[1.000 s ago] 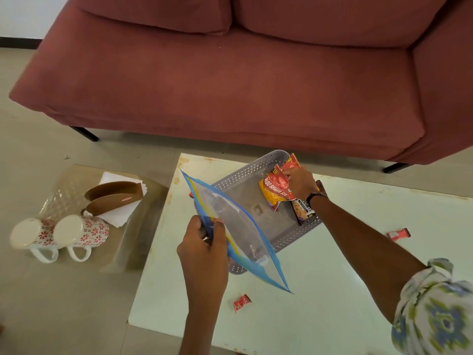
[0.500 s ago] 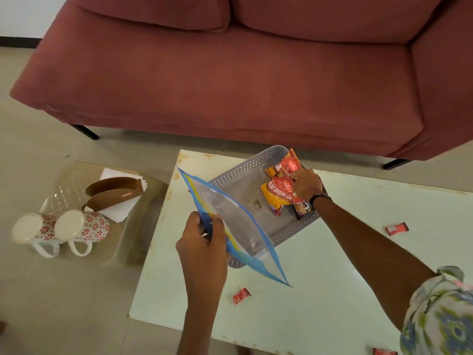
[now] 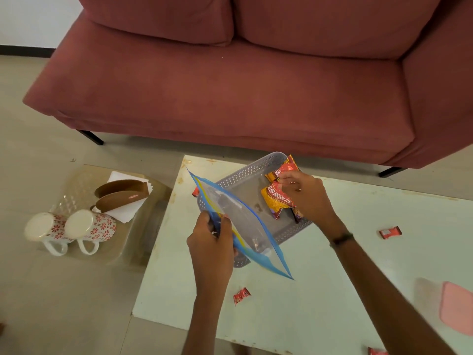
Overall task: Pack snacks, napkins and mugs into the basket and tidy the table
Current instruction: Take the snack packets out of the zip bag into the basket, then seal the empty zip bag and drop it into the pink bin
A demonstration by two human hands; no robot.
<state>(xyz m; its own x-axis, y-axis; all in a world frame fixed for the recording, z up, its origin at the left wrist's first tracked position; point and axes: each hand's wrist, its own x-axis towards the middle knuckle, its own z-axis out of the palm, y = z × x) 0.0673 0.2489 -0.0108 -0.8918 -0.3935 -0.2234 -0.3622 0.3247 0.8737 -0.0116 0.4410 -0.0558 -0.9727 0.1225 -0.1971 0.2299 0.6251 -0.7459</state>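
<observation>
A grey perforated basket sits at the far side of the pale green table. Inside it lie a yellow-red snack packet and a second one leaning on the far rim. My right hand is over the basket, fingers pinching the top of the yellow-red packet. My left hand holds a clear zip bag with blue edges above the basket's near corner. Two floral mugs lie on a clear tray on the floor, beside white napkins.
Small red candy wrappers lie on the table: one near the front, one at the right, one by the basket's left side. A brown holder rests on the napkins. A pink pad lies at the right edge. A red sofa stands behind.
My right hand has lowered the snack packets deeper into the basket and shifted slightly right. The left hand and the zip bag have stayed nearly still.
</observation>
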